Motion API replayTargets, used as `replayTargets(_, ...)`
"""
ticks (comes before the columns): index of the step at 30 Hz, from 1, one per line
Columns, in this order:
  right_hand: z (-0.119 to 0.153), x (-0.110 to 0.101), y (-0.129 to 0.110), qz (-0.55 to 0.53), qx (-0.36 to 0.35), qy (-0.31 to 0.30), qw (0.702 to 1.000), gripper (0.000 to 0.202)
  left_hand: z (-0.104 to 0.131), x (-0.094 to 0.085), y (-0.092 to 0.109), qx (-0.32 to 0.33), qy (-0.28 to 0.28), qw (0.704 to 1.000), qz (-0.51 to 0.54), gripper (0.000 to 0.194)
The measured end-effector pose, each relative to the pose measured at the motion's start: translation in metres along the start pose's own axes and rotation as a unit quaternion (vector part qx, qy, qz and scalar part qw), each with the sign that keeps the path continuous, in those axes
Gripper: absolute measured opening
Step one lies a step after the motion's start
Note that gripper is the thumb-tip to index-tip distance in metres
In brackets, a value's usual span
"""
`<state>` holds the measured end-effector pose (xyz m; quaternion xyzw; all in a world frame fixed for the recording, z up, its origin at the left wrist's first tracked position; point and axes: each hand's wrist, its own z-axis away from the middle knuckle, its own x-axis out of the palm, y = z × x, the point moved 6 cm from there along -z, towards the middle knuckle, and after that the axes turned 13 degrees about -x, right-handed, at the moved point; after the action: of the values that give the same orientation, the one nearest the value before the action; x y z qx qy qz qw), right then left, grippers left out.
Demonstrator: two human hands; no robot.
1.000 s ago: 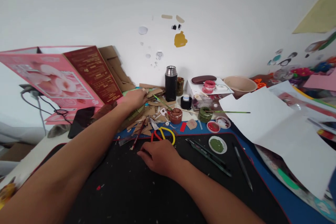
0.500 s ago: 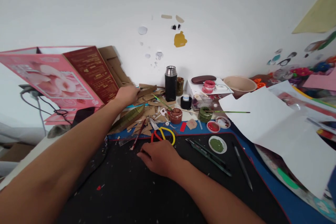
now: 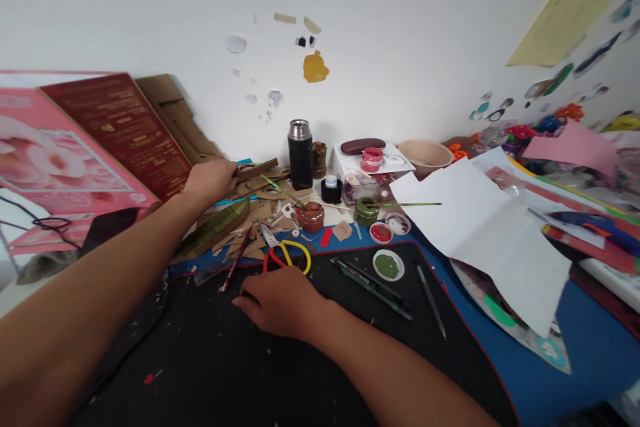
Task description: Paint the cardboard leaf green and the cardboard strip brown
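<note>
Far left there's a pink box [image 3: 60,197], contents hidden from this angle, then the left hand [image 3: 213,180] is in among the cardboard scraps [image 3: 267,210], right at the end of a cardboard strip [image 3: 259,169]. Looks like a reach-and-sort step to me, but the fingertips are hidden, so can't tell how open they are or if they've got hold of it. Lifting anything there calls for a light pinch, since the pieces overlap. Right hand [image 3: 283,300] is on the black mat [image 3: 200,353] by the scissors [image 3: 270,236], fingers loosely curled, nothing visible in them, underside hidden. Then a black flask [image 3: 301,163], a jar of reddish-brown paint [image 3: 313,219], a green paint jar [image 3: 367,215], a lid with green paint [image 3: 388,265], and a beige bowl [image 3: 425,159], can't see what's inside.
</note>
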<state>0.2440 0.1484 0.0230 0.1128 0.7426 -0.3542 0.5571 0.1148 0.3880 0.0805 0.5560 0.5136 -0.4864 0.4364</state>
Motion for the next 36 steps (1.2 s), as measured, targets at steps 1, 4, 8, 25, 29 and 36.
replayTargets(1,0.000,0.000,0.000,0.000,0.000,0.002,1.000,0.035,0.000,-0.001,0.000,-0.001,0.000,1.000,-0.016,0.020)
replayTargets(4,0.000,-0.001,-0.002,0.002,-0.001,0.001,1.000,0.035,0.001,-0.002,0.000,-0.004,0.004,0.998,-0.070,0.025)
replayTargets(8,-0.001,-0.002,-0.003,0.002,-0.007,-0.013,1.000,0.036,0.000,0.000,0.001,-0.008,0.000,0.995,-0.095,0.027)
replayTargets(25,0.000,-0.001,-0.002,-0.003,-0.010,-0.009,1.000,0.035,0.029,-0.024,-0.007,-0.052,0.030,0.997,0.041,0.038)
replayTargets(29,0.001,0.002,-0.001,-0.004,-0.017,0.011,1.000,0.033,0.084,-0.049,-0.018,-0.076,0.086,0.979,0.168,0.037)
replayTargets(36,0.004,0.003,0.002,0.001,0.014,0.034,0.999,0.030,0.159,-0.009,-0.031,-0.138,0.022,0.933,0.332,0.030)
